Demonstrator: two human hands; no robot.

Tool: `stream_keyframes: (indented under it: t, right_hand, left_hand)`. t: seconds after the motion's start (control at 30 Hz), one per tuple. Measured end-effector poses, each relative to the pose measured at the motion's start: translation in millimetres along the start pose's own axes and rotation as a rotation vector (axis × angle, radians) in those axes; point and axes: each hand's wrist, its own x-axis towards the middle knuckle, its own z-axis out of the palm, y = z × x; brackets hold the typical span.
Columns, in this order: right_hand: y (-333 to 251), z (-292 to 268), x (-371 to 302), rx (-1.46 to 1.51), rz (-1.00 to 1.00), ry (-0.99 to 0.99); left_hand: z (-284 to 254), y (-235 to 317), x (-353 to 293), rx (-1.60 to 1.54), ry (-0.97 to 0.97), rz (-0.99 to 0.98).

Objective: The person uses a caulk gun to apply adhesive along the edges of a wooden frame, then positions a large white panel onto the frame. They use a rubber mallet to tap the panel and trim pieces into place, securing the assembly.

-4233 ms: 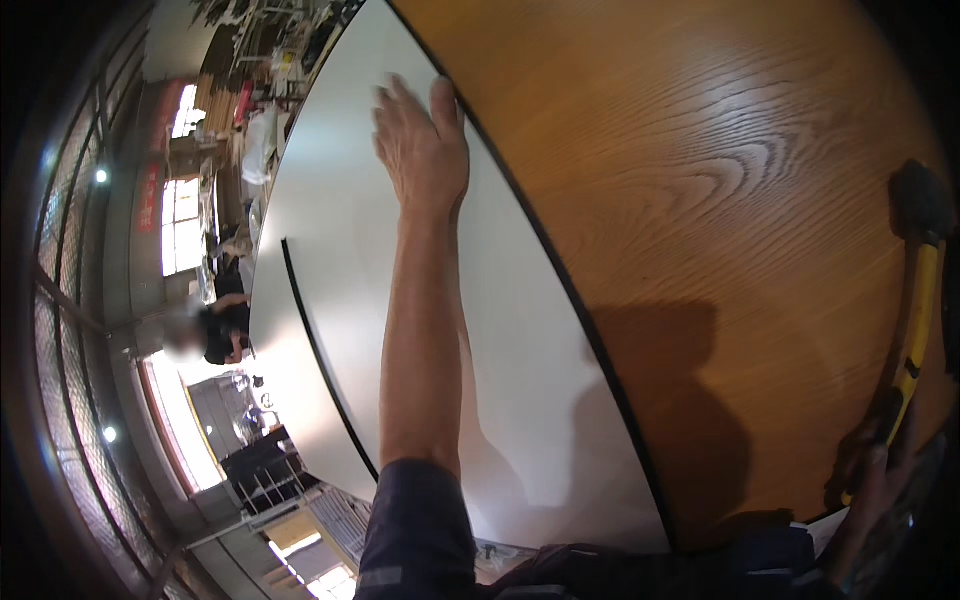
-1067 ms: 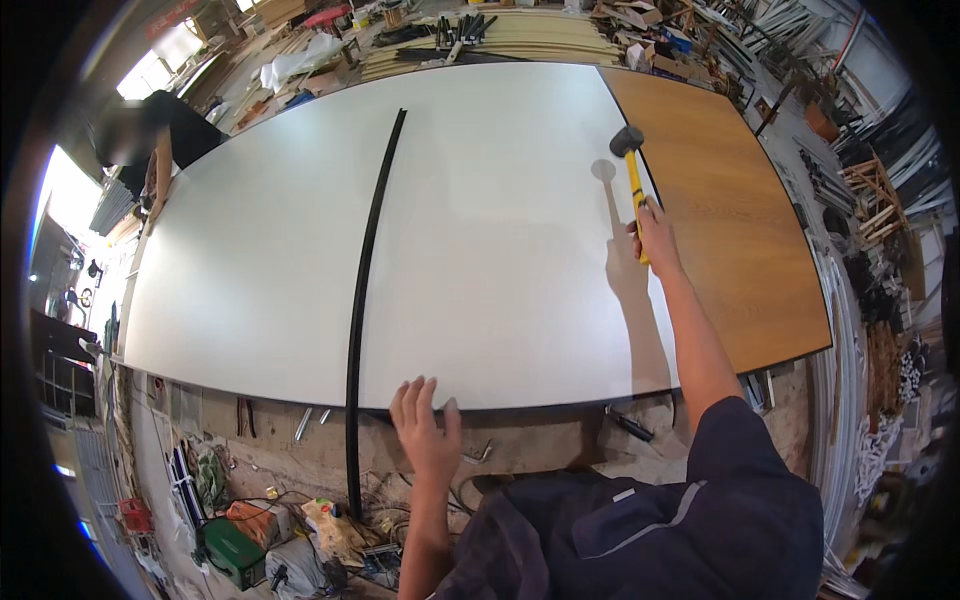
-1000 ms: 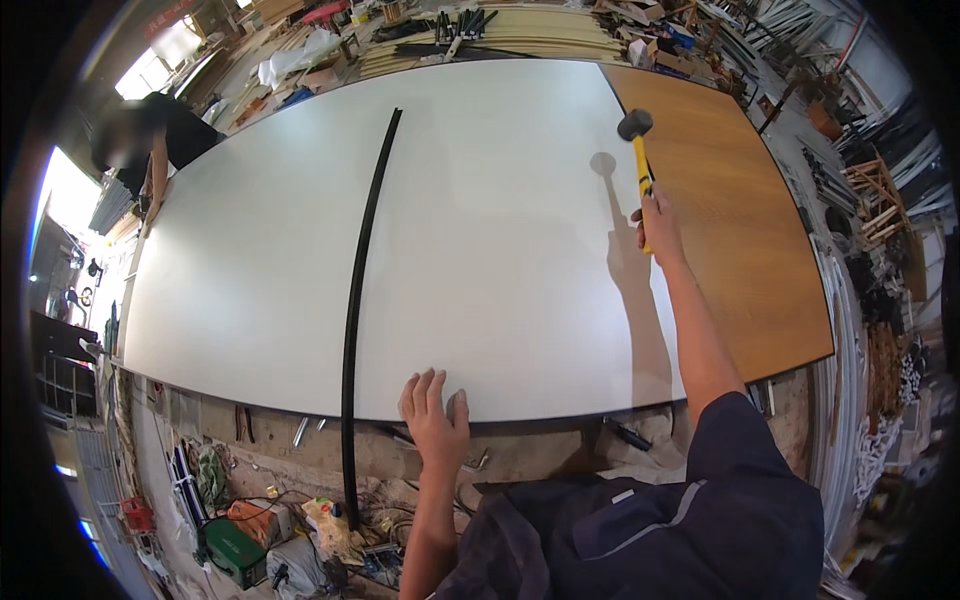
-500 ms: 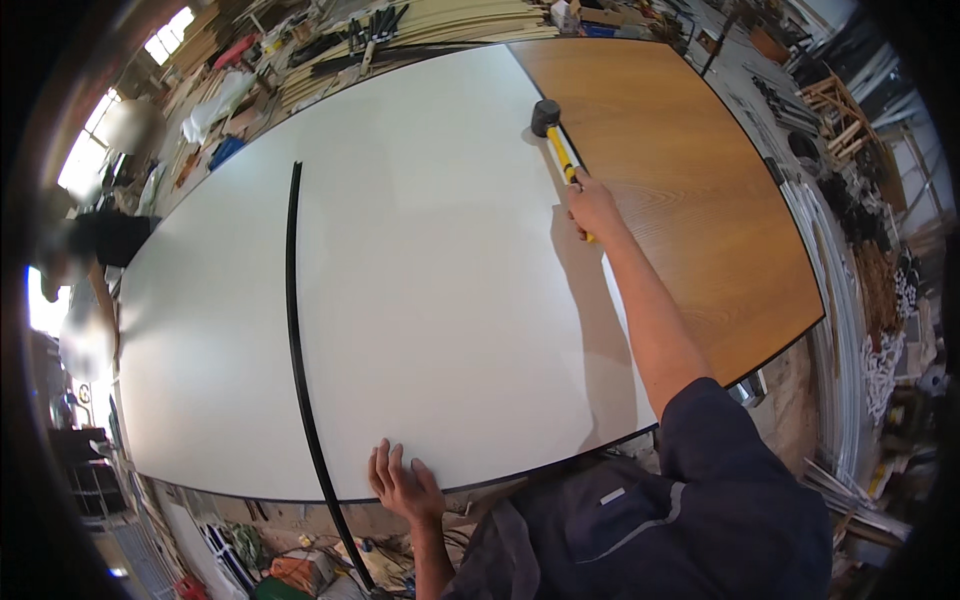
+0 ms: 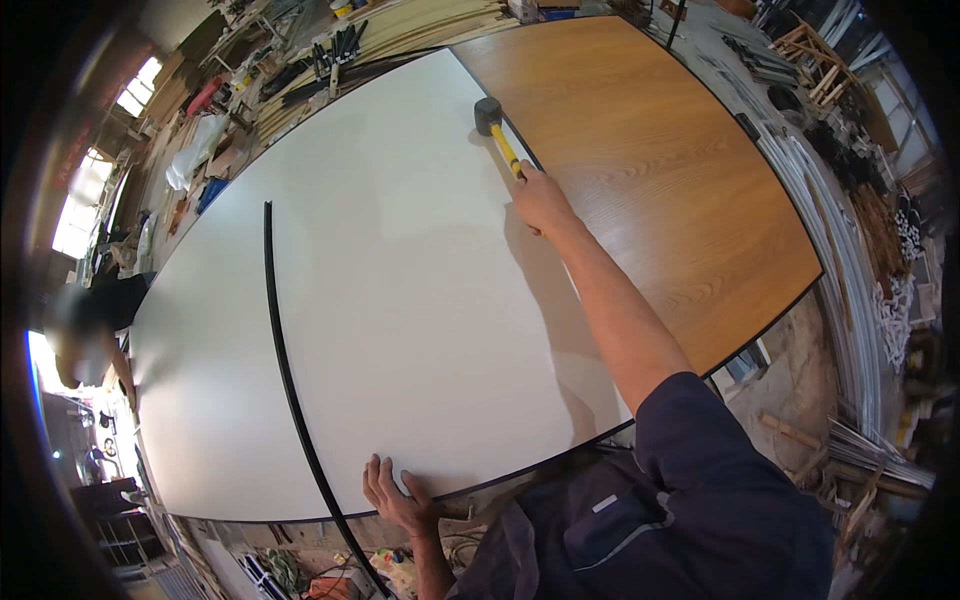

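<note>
- White board [image 5: 400,300] lies beside brown board [image 5: 650,190].
- Black strip [image 5: 286,372] overhangs the white board.
- Mallet [image 5: 502,145], near where the boards meet: my right grip [image 5: 545,200] clasps it, apparently for reach.
- Left grip [image 5: 400,497], released, rests at the edge, likely for balance.

We wear dark navy cloth top [image 5: 720,530], five o'clock; short matching sleeve [image 5: 690,430], four o'clock. Curved grey piping [image 5: 640,539], small white rectangular mark [image 5: 604,504], both five o'clock.

White board [image 5: 420,330]: room across middle | black strip [image 5: 282,350]: in the way, left | mallet [image 5: 488,117], right hand [image 5: 543,200]: block beside brown board [image 5: 670,180]
</note>
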Motion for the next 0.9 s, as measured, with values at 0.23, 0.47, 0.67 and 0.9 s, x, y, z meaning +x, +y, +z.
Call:
stream_keyframes:
  t: [0.23,0.47,0.67,0.9]
  right_hand:
    - [-5.5,1.2,-6.7,0.041,0.008,-0.02]
    - [2.5,0.3,3.6,0.04,0.038,-0.022]
    - [0.3,-15.8,-14.4,0.038,0.019,-0.082]
    - [29.6,-33.5,-55.7,0.016,-0.028,-0.017]
  left_hand:
    - [2.6,-6.6,-5.2,0.037,0.03,0.009]
    - [1.3,-4.6,-2.8,0.002,0.036,-0.025]
    - [-5.5,-1.7,-0.4,-0.017,0.056,-0.028]
    - [-2.4,2.0,1.5,-0.037,0.051,-0.037]
